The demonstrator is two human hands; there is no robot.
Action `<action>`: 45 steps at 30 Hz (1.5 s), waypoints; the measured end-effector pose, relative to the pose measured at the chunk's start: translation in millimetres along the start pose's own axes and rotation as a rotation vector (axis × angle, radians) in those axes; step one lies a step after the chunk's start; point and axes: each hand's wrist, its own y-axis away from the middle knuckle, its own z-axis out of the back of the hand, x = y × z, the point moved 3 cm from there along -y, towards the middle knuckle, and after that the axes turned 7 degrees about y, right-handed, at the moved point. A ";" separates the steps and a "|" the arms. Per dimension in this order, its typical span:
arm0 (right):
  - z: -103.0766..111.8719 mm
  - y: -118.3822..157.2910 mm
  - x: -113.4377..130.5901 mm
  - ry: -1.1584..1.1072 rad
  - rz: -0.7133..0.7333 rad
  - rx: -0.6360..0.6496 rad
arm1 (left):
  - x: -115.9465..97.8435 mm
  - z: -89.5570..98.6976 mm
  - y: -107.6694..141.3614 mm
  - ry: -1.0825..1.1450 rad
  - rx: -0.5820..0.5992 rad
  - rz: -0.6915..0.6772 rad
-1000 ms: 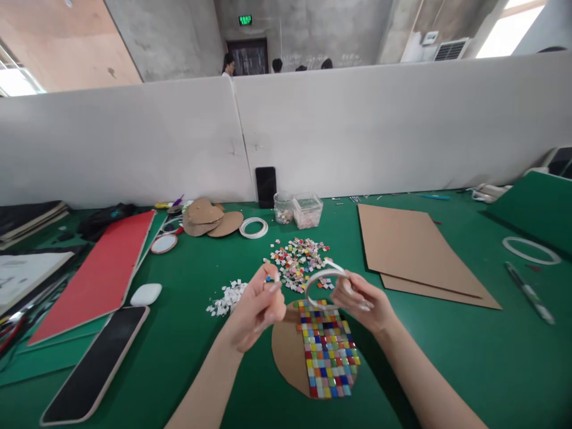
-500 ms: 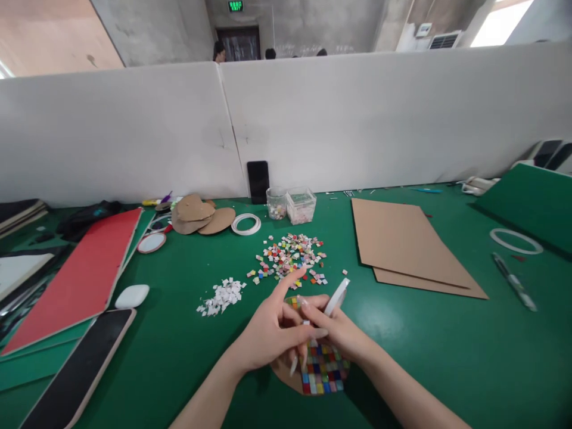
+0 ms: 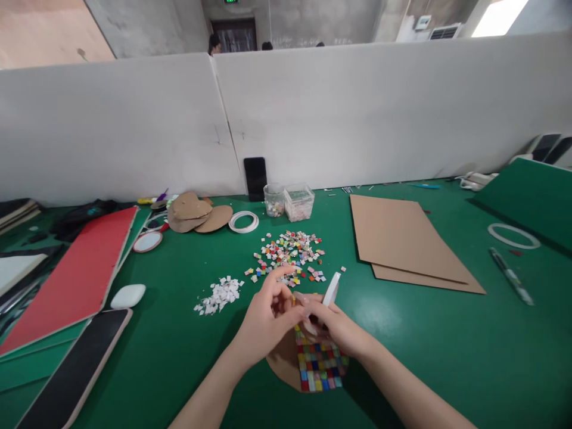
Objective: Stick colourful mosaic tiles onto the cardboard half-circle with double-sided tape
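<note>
Left hand: the left hand (image 3: 268,319) is half curled, thumb and forefinger drawn together as if pinching something small; what it pinches is too small to tell.
Right hand: the right hand (image 3: 333,328) is closed around a white tape roll (image 3: 331,290), which stands on edge above its knuckles.
Contact: the fingertips of both hands meet.
Below the hands: a cardboard disc (image 3: 283,360) lies on the green counter (image 3: 424,333), part covered by a mosaic grid (image 3: 318,368) of coloured squares.
Beyond the hands: loose coloured tiles (image 3: 288,253) lie scattered.
Beyond the left hand: a white chip pile (image 3: 218,295) sits apart.
</note>
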 end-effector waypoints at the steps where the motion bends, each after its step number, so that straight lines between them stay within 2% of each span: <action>1: -1.6 -0.5 1.3 -0.026 0.032 0.035 | 0.6 1.7 0.0 0.010 -0.022 -0.020; 3: -4.1 -1.3 3.7 -0.063 0.076 0.077 | 0.5 5.7 0.9 0.007 -0.076 -0.068; 6: -4.1 -1.9 4.9 -0.063 0.100 0.043 | -3.7 8.1 4.5 -0.114 -0.093 -0.157; 9: -1.9 -1.9 3.7 -0.027 0.126 -0.012 | -8.9 3.2 7.7 -0.319 0.018 -0.222; 12: -1.0 -1.6 2.3 0.002 0.148 -0.042 | -9.3 -3.7 8.3 -0.521 0.152 -0.223; 15: -1.5 -1.0 3.4 0.060 0.158 -0.102 | -7.5 -6.9 8.0 -0.594 0.201 -0.200; 19: -0.4 1.7 9.2 0.159 0.225 -0.230 | -9.4 -8.9 10.2 -0.406 0.175 -0.102; 24: 2.5 6.2 14.6 0.229 0.352 -0.303 | -9.6 -21.4 14.4 0.044 0.325 0.151; 26: 3.4 6.6 14.2 0.210 0.362 -0.315 | -6.4 -24.0 13.8 0.130 0.314 0.196; 30: 2.9 5.1 12.2 0.126 0.334 -0.294 | 0.6 -18.0 8.9 0.158 0.057 0.133; 32: 2.1 5.0 12.7 0.099 0.336 -0.291 | 1.5 -15.2 7.4 0.212 -0.030 0.075; 35: 0.4 6.6 13.8 0.091 0.327 -0.292 | 1.6 -17.0 6.4 0.302 0.010 0.044; 39: -2.0 10.4 14.5 0.121 0.322 -0.323 | 1.3 -22.8 6.4 0.291 0.105 0.029; 45: -5.0 15.8 13.1 0.159 0.401 -0.373 | -1.6 -24.6 8.1 0.218 0.112 -0.017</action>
